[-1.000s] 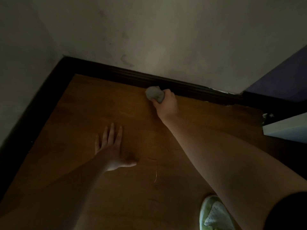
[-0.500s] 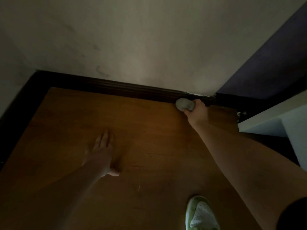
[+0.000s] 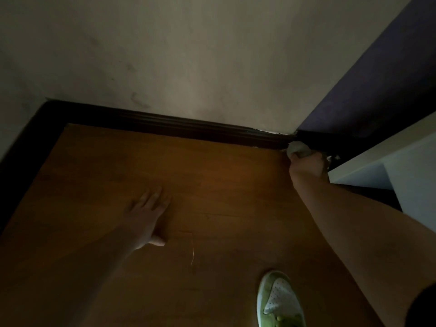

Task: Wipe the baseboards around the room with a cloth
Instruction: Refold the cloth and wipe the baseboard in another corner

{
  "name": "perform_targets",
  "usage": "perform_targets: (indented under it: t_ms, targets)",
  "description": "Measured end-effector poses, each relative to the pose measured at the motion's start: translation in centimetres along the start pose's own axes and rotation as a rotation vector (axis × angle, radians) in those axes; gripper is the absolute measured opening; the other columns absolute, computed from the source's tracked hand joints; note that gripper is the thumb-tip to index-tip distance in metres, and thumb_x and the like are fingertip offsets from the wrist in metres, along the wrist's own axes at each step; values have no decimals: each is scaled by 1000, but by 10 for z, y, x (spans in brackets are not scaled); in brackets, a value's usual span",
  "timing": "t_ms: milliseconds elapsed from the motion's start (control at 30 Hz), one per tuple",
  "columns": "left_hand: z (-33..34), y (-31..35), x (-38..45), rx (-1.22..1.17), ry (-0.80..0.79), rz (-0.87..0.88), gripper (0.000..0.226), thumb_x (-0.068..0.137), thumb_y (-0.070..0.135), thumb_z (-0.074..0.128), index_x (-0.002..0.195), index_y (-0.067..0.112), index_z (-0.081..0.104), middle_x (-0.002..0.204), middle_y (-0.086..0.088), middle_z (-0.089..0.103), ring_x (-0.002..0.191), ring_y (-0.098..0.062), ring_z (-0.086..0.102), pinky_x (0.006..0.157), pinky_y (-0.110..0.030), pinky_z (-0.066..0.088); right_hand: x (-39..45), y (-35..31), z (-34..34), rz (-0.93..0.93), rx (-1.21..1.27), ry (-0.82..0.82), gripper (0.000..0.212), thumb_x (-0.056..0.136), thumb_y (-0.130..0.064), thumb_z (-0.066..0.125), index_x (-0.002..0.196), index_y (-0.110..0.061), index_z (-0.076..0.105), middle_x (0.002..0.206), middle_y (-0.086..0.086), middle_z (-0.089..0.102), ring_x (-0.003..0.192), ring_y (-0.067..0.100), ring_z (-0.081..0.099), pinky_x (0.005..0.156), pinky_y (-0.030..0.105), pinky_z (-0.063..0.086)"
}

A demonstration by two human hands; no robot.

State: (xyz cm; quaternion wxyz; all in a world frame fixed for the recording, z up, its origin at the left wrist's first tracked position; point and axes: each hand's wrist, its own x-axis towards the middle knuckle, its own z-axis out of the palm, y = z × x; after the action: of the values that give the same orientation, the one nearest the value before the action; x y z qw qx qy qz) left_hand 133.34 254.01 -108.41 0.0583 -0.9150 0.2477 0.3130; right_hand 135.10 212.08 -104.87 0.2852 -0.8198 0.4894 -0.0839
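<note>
A dark baseboard [image 3: 179,127] runs along the foot of the pale wall, from the left corner to the right corner. My right hand [image 3: 308,165] grips a bunched grey cloth [image 3: 297,148] and holds it against the baseboard's right end, at the corner with the purple wall. My left hand [image 3: 147,217] rests flat on the wooden floor, fingers straight and pointing toward the wall. More dark baseboard [image 3: 28,152] lines the left wall.
A white piece of furniture [image 3: 387,161] stands right beside my right hand. The purple wall [image 3: 368,90] meets the pale wall at the right corner. My green and white shoe [image 3: 279,300] is on the wooden floor [image 3: 212,197] near the bottom. A thin strand lies on the floor.
My right hand has slid the cloth rightward along the baseboard, from its middle to the right corner. My left hand stays flat on the floor.
</note>
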Motion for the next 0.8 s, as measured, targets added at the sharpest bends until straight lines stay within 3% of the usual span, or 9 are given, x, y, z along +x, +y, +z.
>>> perform_targets:
  t_ms: [100, 267, 433, 500, 800]
  targets:
    - [4, -4, 0, -10, 12, 24, 128, 73, 68, 71, 153, 33, -23, 157, 0, -37, 151, -24, -21, 123, -50, 5, -35, -19, 27, -74, 127, -23, 54, 87, -37, 70, 127, -7, 50, 127, 13, 57, 111, 30, 61, 81, 32, 49]
    - [6, -28, -12, -55, 64, 70, 112, 83, 72, 56, 148, 39, -29, 156, 7, -38, 150, -17, -22, 122, -43, 0, -90, -61, 76, -234, 292, -217, 34, 88, -31, 72, 109, -14, 51, 109, 2, 59, 91, 13, 57, 67, 20, 43]
    - [19, -80, -37, -162, 91, -259, 131, 67, 87, 56, 141, 39, -41, 149, 7, -49, 142, -13, -33, 118, -63, 3, -136, -101, 109, -402, 278, -336, 36, 86, -32, 74, 109, -15, 52, 109, 4, 60, 96, 17, 60, 72, 25, 45]
    - [28, -95, -46, -218, 60, -347, 143, 57, 91, 61, 139, 37, -44, 151, 3, -48, 145, -17, -31, 117, -64, 1, -156, -117, 124, -431, 276, -385, 37, 86, -33, 74, 111, -15, 53, 110, 4, 60, 97, 17, 60, 72, 26, 47]
    - [51, -115, -46, -390, 27, -344, 150, 48, 95, 59, 132, 38, -52, 148, 7, -52, 144, -19, -37, 117, -59, -11, -221, -201, 185, -543, 327, -548, 44, 88, -34, 72, 120, -14, 51, 119, 5, 59, 97, 15, 58, 73, 27, 47]
